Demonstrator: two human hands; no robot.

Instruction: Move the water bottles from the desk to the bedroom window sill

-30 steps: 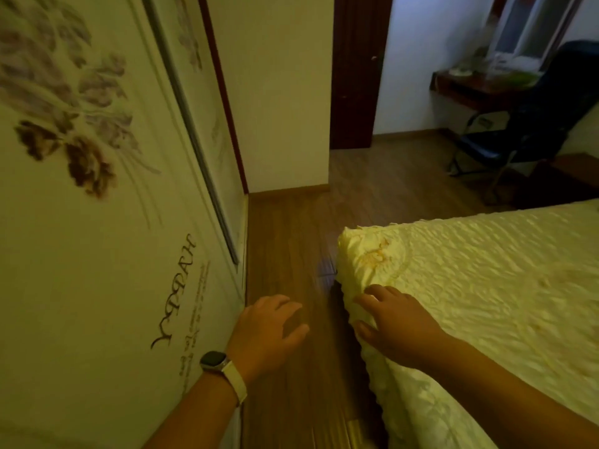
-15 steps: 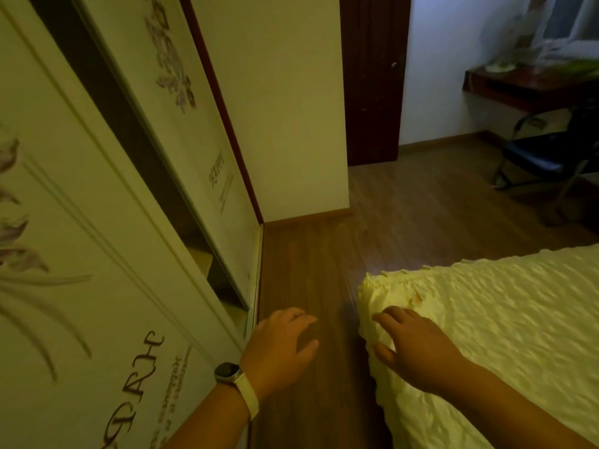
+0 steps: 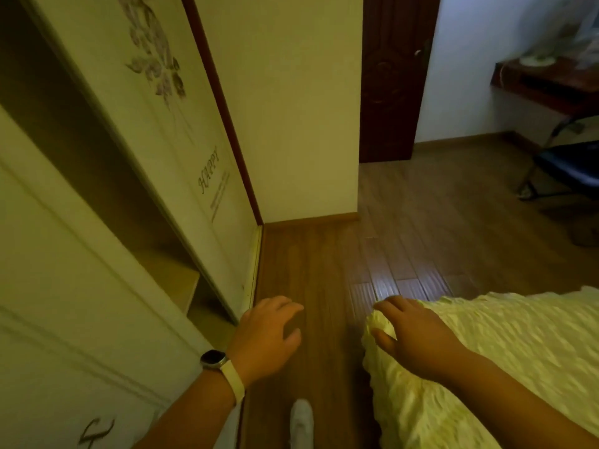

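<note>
Nearer the desk (image 3: 547,87), hands (image 3: 265,335) (image 3: 418,338) loose

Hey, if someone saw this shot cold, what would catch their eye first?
Two empty hands hover low in the frame, the left hand over the wood floor, the right hand at the corner of the pale yellow bedspread. On the left stands a flower-printed wardrobe door; the desk sits far right.

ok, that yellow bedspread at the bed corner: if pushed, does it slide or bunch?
Likely bunches: the bedspread looks soft and puckered, with a ruffled edge. Probably floppy if lifted; it drapes over the corner by the right hand. Unlikely slippery, given its crinkled texture.
</note>
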